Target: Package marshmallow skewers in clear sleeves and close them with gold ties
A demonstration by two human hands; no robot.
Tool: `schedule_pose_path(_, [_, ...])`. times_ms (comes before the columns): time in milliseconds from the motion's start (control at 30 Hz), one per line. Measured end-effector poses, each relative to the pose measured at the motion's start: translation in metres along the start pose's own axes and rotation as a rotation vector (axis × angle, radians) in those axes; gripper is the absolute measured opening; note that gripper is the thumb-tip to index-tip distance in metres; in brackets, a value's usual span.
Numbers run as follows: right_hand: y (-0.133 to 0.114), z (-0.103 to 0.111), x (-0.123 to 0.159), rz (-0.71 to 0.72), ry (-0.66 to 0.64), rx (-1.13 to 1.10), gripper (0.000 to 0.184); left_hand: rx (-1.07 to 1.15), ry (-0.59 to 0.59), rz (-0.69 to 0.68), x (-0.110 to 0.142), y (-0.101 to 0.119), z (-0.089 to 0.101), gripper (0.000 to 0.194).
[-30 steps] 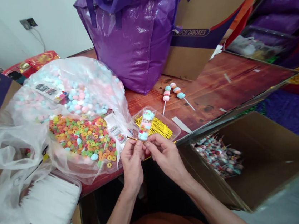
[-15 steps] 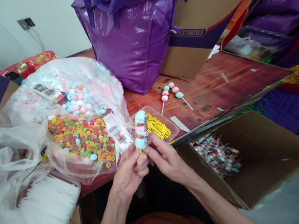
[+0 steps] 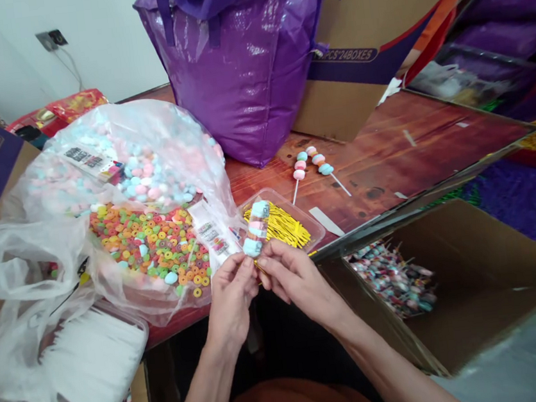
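Observation:
A wrapped marshmallow stick [image 3: 256,229], with pale blue and pink pieces in clear printed film, stands tilted slightly right above my fingertips. My left hand [image 3: 230,295] is closed in a pinch at its lower end, fingers hiding the stick. Close against it, my right hand [image 3: 296,278] pinches a thin gold twist tie [image 3: 256,265] at the wrapper's base. Just behind the hands, a clear tray [image 3: 317,227] holds a heap of yellow-gold twist ties [image 3: 286,225]. Two unwrapped marshmallow sticks [image 3: 299,170] lie farther back on the table.
On the left, a big clear bag [image 3: 205,163] holds marshmallows and ring gummies [image 3: 152,246]. White printed wrappers [image 3: 211,230] lie beside it. A tub of white sticks [image 3: 97,362] sits front left. An open carton [image 3: 478,261] with wrapped sweets stands right; a purple bag [image 3: 243,68] stands behind.
The wrapped stick turned in my fingers, its printed label rotating away, and came upright before tilting right again. The gold tie's end, earlier sticking out leftward, now sits close to the wrapper's base.

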State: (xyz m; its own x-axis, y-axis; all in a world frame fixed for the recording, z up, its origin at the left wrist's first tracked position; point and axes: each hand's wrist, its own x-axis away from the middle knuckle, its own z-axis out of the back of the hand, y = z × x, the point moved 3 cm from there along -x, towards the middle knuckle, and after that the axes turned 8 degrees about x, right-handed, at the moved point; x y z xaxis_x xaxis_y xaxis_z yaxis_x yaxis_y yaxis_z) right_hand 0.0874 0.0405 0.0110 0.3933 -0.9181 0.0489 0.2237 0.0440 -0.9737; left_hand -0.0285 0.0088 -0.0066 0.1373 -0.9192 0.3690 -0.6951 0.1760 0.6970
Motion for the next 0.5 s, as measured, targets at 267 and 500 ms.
schedule_pose_path(267, [-0.006,0.011,0.013,0.65,0.332,0.628,0.028,0.319,0.094,0.326,-0.003,0.007,-0.006,0.035])
schedule_pose_path(500, [-0.011,0.008,0.013,0.862,0.518,0.761,0.019,0.375,0.032,0.344,0.006,0.002,-0.015,0.028])
